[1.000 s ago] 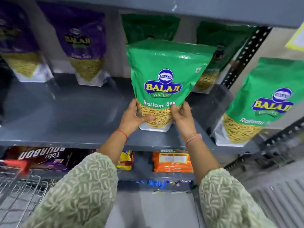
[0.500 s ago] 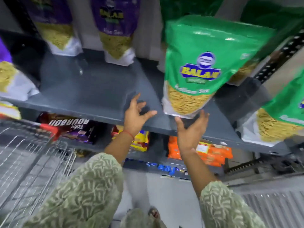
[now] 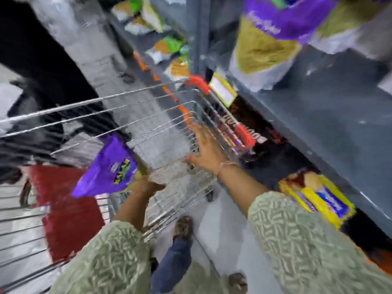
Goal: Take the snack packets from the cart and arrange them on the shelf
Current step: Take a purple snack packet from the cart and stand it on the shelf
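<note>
The view is blurred by motion. My left hand [image 3: 148, 186] grips a purple snack packet [image 3: 110, 168] and holds it over the wire cart [image 3: 127, 115]. My right hand [image 3: 204, 149] is spread open above the cart's near right corner, holding nothing. The grey shelf [image 3: 331, 115] runs along the right, and a purple packet [image 3: 267, 47] with a yellow window stands on it at the top.
A red panel [image 3: 63, 209] lies in the cart's lower part. Dark biscuit packs [image 3: 250, 132] and a yellow pack [image 3: 316, 198] fill the lower shelf. A person in black [image 3: 42, 66] stands at the left. More packets [image 3: 167, 47] line shelves farther down the aisle.
Both hands left the green packet standing on the shelf. My view swung left and down to the cart. My left hand now holds a purple packet, and my right hand reaches over the cart.
</note>
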Demonstrator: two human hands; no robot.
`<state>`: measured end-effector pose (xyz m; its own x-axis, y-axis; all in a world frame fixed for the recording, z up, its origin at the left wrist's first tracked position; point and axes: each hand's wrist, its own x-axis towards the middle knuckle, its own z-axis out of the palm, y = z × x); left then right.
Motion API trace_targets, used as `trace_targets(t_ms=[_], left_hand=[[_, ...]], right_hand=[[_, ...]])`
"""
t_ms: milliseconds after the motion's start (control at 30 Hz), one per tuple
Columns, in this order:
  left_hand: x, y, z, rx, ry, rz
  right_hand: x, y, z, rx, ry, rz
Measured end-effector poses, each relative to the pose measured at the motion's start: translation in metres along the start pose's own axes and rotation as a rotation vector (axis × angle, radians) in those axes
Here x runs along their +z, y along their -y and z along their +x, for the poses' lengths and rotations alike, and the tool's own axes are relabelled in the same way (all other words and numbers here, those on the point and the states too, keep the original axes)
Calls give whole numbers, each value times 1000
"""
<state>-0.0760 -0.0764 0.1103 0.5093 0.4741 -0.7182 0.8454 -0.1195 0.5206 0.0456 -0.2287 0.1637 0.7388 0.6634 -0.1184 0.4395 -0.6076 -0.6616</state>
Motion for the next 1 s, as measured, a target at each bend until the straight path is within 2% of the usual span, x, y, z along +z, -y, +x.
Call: trace_targets(t_ms=[100, 200, 333, 467, 567, 633, 767, 1000], left_hand=[[-27, 39, 32, -177, 23, -48], [-36, 85, 64, -275, -43, -257], [-30, 119, 113, -132, -270, -588], [-26, 124, 131, 46, -296, -693], [-30, 131, 139, -7, -268, -770], [-35, 129, 142, 41, -262, -728], [-57, 89, 124, 213, -186, -612], [-77, -30, 26, 589, 43, -448]], right_hand=[[55, 7, 66, 7, 278, -106], [107, 9, 112, 65, 497, -110], [173, 10, 167, 136, 650, -122], [216, 16, 193, 146, 685, -14], [226, 20, 191, 163, 644, 43], [222, 15, 185, 252, 599, 142], [164, 11, 163, 309, 458, 392], [23, 16, 65, 187, 99, 928]])
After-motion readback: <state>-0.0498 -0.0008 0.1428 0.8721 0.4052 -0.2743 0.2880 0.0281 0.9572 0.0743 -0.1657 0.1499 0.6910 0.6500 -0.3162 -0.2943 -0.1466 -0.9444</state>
